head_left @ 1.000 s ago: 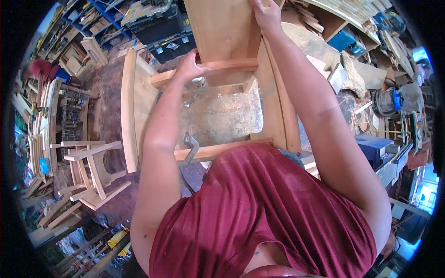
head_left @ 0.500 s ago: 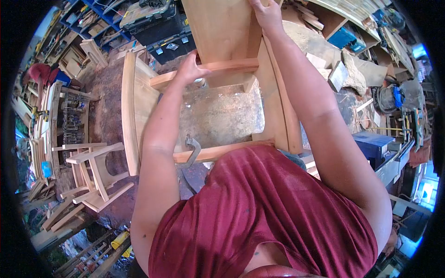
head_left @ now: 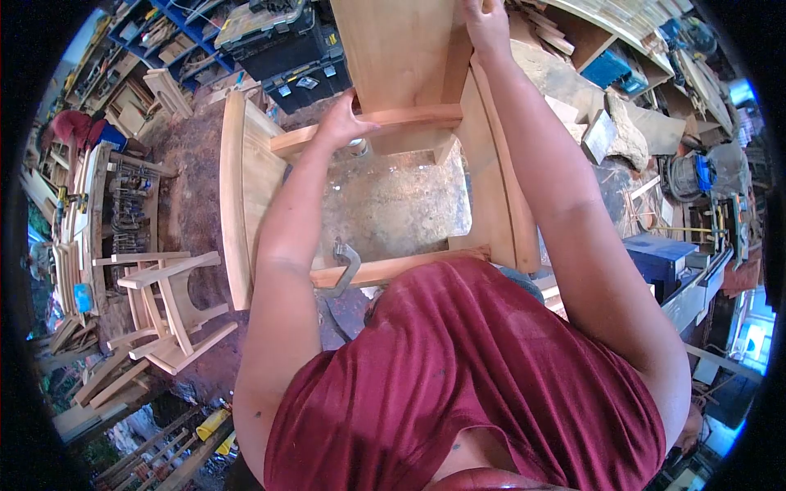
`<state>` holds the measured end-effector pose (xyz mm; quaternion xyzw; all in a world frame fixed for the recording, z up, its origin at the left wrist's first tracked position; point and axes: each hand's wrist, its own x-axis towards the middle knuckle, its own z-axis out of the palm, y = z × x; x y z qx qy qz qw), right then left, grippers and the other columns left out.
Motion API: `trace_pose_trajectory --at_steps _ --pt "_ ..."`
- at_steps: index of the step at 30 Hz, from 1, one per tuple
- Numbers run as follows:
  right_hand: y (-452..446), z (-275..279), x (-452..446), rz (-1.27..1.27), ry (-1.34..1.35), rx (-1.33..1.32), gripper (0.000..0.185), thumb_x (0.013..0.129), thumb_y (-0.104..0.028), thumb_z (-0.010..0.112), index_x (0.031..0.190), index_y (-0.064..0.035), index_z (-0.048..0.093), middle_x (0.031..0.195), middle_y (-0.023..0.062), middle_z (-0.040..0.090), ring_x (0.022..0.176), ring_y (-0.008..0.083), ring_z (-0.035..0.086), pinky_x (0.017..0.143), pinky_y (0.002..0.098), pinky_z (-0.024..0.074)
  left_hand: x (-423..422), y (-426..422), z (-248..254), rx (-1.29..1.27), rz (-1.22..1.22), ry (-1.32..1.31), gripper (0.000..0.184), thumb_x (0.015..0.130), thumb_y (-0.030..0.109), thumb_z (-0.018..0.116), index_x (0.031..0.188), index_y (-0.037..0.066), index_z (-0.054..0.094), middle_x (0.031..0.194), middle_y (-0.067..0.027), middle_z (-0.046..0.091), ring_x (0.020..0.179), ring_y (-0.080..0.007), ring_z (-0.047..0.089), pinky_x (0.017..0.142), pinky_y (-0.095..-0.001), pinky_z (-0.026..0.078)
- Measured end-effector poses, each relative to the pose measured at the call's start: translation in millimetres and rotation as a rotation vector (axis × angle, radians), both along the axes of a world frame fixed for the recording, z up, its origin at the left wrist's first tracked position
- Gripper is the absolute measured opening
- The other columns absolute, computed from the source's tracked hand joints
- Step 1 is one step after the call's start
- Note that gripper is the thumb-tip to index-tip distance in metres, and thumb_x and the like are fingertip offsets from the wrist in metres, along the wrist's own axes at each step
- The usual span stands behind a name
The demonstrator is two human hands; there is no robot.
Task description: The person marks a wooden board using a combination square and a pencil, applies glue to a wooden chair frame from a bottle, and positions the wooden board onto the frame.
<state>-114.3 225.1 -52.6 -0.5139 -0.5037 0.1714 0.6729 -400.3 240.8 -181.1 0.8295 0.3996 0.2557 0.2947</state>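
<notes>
Gripping far rail [head_left: 422, 116] of frame [head_left: 233, 196] in left hand [head_left: 338, 124], pinching panel [head_left: 401, 57] edge in right hand [head_left: 489, 34], partly out of shot; probably steadying panel against frame, set before torso [head_left: 467, 352]. Can see clamp [head_left: 350, 268] at frame's near edge, maybe bracing. Also see toolboxes [head_left: 274, 39] beyond frame, lids down, and can [head_left: 358, 147] within frame's outline. Can't tell contents.

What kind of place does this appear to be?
Most likely a woodworking shop: a metal clamp on a wooden frame, stacked black toolboxes and wooden stools or chairs suggest it.
</notes>
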Motion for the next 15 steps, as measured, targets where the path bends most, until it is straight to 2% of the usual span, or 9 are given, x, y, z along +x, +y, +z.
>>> trace_pose_trajectory --at_steps 2,4,6,7,8,9,11,13,15 --pt "7.5 -4.6 8.2 -0.225 0.035 0.195 0.051 0.088 -0.041 0.066 0.116 -0.0008 0.053 0.1 0.0079 0.061 0.088 0.0156 0.057 0.08 0.0291 0.0461 0.3 -2.9 4.3 -0.016 0.017 0.033 0.087 0.06 0.028 0.087 0.131 0.001 0.045 0.124 -0.0183 0.058 0.117 -0.0292 0.056 0.1 -0.0368 0.043" --pt "-10.8 15.3 -3.6 -0.235 0.109 0.301 0.041 0.091 -0.034 0.065 0.113 -0.0019 0.052 0.092 0.0052 0.057 0.079 0.0135 0.053 0.076 0.0276 0.0455 1.9 -3.7 6.6 -0.032 0.032 0.068 0.087 0.06 0.028 0.087 0.131 0.001 0.045 0.124 -0.0179 0.059 0.117 -0.0291 0.056 0.099 -0.0364 0.044" --pt "-32.5 28.4 -14.1 -0.353 -0.084 0.349 0.027 0.091 -0.022 0.064 0.107 -0.004 0.053 0.086 0.003 0.054 0.075 0.0111 0.05 0.071 0.0257 0.0445 2.6 -1.8 4.7 -0.073 0.039 0.045 0.084 0.059 0.028 0.088 0.127 -0.001 0.047 0.119 -0.0191 0.061 0.112 -0.0281 0.059 0.096 -0.0361 0.046" --pt "-51.2 35.9 -30.5 -0.313 -0.174 0.355 0.021 0.089 -0.013 0.064 0.104 -0.0045 0.052 0.083 0.002 0.052 0.074 0.0103 0.05 0.069 0.0253 0.0442 2.8 -2.3 7.6 -0.07 0.029 0.049 0.084 0.059 0.028 0.088 0.127 -0.001 0.047 0.119 -0.0191 0.061 0.112 -0.0281 0.059 0.096 -0.0361 0.046" --pt "-65.9 40.6 -53.4 -0.123 -0.05 0.369 0.017 0.087 -0.009 0.064 0.099 -0.0042 0.053 0.08 0.0008 0.05 0.071 0.0095 0.049 0.066 0.0243 0.0434 2.6 -5.5 12.1 -0.083 0.026 0.039 0.083 0.059 0.028 0.088 0.126 -0.001 0.048 0.119 -0.0189 0.062 0.111 -0.0279 0.059 0.095 -0.0358 0.046" --pt "-85.6 40.1 -64.5 -0.116 -0.222 0.162 0.025 0.083 -0.007 0.07 0.104 -0.0025 0.058 0.086 0.0017 0.059 0.078 0.0117 0.056 0.074 0.0261 0.0471 1.8 -9.8 16.5 -0.097 0.023 0.03 0.082 0.059 0.028 0.088 0.125 -0.001 0.049 0.118 -0.0187 0.062 0.111 -0.0277 0.06 0.094 -0.0355 0.046" --pt "-108.5 41.2 -90.3 0.156 -0.298 -0.04 0.035 0.085 -0.03 0.072 0.098 0.0011 0.062 0.087 0.0037 0.065 0.081 0.01 0.058 0.072 0.026 0.0471 0.7 -19.3 29.1 -0.095 0.019 0.043 0.08 0.059 0.027 0.087 0.125 0.0 0.05 0.117 -0.0178 0.063 0.111 -0.0274 0.06 0.095 -0.0356 0.046" --pt "-122.0 37.3 -108.9 0.356 -0.383 -0.29 0.03 0.084 -0.031 0.071 0.094 -0.0035 0.064 0.084 0.0028 0.065 0.076 0.0093 0.058 0.069 0.026 0.0478 1.9 -24.0 38.6 -0.088 0.021 0.049 0.079 0.06 0.026 0.086 0.126 0.0 0.05 0.117 -0.0169 0.063 0.111 -0.0271 0.06 0.095 -0.0356 0.046" --pt "-135.0 19.7 -126.8 0.529 -0.579 -0.595 0.036 0.085 -0.04 0.067 0.091 -0.0041 0.064 0.079 0.0022 0.063 0.068 0.0114 0.056 0.064 0.0303 0.0479 1.8 -27.9 42.5 -0.139 0.043 0.0 0.081 0.059 0.026 0.086 0.126 -0.001 0.05 0.117 -0.0173 0.063 0.11 -0.0289 0.06 0.094 -0.0356 0.046"
